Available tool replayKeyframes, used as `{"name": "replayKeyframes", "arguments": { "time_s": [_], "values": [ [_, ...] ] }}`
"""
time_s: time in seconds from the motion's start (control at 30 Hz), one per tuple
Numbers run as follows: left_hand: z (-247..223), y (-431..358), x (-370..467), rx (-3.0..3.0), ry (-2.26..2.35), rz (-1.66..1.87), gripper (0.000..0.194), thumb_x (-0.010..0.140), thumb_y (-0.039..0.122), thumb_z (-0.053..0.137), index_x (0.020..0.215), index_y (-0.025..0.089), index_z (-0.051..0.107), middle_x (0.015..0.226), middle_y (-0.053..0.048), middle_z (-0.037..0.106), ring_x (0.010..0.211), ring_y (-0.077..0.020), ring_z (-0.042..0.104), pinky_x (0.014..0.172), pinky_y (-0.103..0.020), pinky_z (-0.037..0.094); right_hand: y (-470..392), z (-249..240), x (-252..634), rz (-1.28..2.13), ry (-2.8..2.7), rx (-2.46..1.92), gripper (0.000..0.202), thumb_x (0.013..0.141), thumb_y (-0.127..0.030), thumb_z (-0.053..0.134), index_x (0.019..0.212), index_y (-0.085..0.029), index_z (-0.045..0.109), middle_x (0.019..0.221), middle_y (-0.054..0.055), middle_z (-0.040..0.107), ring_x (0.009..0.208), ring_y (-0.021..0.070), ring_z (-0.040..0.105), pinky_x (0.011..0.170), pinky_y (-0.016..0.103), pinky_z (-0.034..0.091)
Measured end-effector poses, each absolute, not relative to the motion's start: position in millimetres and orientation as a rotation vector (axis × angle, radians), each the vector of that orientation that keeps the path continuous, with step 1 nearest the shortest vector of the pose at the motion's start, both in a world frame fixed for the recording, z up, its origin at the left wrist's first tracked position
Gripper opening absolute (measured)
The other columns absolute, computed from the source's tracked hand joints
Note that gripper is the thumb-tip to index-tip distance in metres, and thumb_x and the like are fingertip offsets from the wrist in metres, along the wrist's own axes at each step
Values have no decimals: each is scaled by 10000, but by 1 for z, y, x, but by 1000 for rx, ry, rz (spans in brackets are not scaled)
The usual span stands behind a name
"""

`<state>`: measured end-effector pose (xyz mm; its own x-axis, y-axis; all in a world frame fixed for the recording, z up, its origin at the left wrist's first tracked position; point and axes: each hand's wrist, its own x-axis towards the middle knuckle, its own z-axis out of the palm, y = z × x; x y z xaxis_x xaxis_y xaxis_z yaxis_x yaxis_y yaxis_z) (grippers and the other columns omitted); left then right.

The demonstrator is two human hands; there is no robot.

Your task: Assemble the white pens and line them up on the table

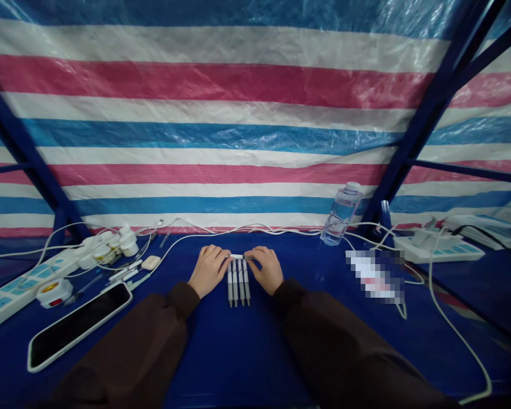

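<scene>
Several white-and-grey pens [239, 287] lie side by side on the blue table, their grey ends toward me. Across their far ends runs one more white pen [237, 256], set crosswise. My left hand [210, 268] is closed with its fingertips on the left end of that crosswise pen. At its right end, the thumb and fingers of my right hand [264, 267] pinch it. Both palms face down close to the tabletop, and the fingers partly hide the pen's ends.
To the left are a phone [80, 324], a power strip [28, 281] with plugged-in chargers, and a small white case [151, 262]. A water bottle [342, 216] stands back right, near another power strip [445, 247]. White cables cross the table's back; a blurred item [375, 276] lies right.
</scene>
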<state>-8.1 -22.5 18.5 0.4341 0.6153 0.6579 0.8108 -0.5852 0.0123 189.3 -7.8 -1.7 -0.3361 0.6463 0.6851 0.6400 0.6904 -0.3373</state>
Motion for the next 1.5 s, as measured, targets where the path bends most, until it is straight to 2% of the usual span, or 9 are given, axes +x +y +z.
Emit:
{"name": "replayKeyframes", "arguments": {
  "time_s": [0.23,0.3,0.37,0.47,0.8,0.97,1.2,1.37,1.5],
  "values": [
    [18,-23,-7,-2386,-1208,-905,207,902,273,400,951,180,578,834,-50,597,839,-189,506,780,-358,349,-9,0,188,14,-2032,-1025,127,820,-132,512,849,-210,607,805,33,643,816,183,544,706,311,371],
    [19,-23,-8,-2379,-1206,-914,211,904,273,395,952,180,579,836,-52,598,838,-190,506,779,-359,350,-10,0,187,-7,-2047,-1018,139,837,-184,512,936,-207,607,848,43,636,823,184,541,711,312,378],
    [19,-23,-8,-2368,-1210,-918,215,905,274,391,949,179,578,836,-54,598,833,-191,506,777,-359,350,-11,0,187,-27,-2074,-998,237,864,-230,489,1083,-205,575,889,57,625,840,189,536,720,316,389],
    [18,-22,-8,-2363,-1214,-910,213,905,274,390,942,181,578,836,-53,598,830,-191,505,777,-359,347,-11,0,187,-23,-2132,-970,305,902,-208,408,1176,-214,540,900,68,611,841,189,529,719,323,400],
    [18,-22,-8,-2352,-1224,-851,213,907,280,391,938,182,577,826,-48,600,822,-191,499,780,-362,334,-9,-2,189,-19,-2082,-966,208,883,-206,461,1016,-218,621,914,65,614,885,189,532,738,328,373],
    [18,-22,-9,-2358,-1214,-864,212,907,278,392,910,186,582,808,-45,612,808,-190,496,769,-358,334,-8,-2,190,-12,-2024,-997,202,856,-145,471,945,-215,639,881,51,594,863,173,541,744,310,363],
    [20,-22,-9,-2347,-1247,-885,208,903,274,407,897,170,587,806,-46,622,806,-192,488,769,-354,333,-8,-2,191,-116,-2022,-1034,379,839,-64,434,1091,-275,625,915,49,531,862,154,522,757,298,350],
    [19,-21,-10,-2281,-1353,-972,211,902,277,402,923,174,585,850,-62,632,840,-205,504,759,-351,335,-6,-4,192,-108,-1899,-1087,335,831,-75,448,1006,-262,665,892,45,511,837,149,529,756,300,357],
    [13,-15,-13,-2224,-1530,-1251,233,904,273,378,1039,184,546,948,-79,621,889,-212,533,777,-348,364,0,-9,195,-7,-1728,-1131,280,836,-154,456,1025,-238,645,887,53,519,788,157,541,726,300,408]
  ]
}}
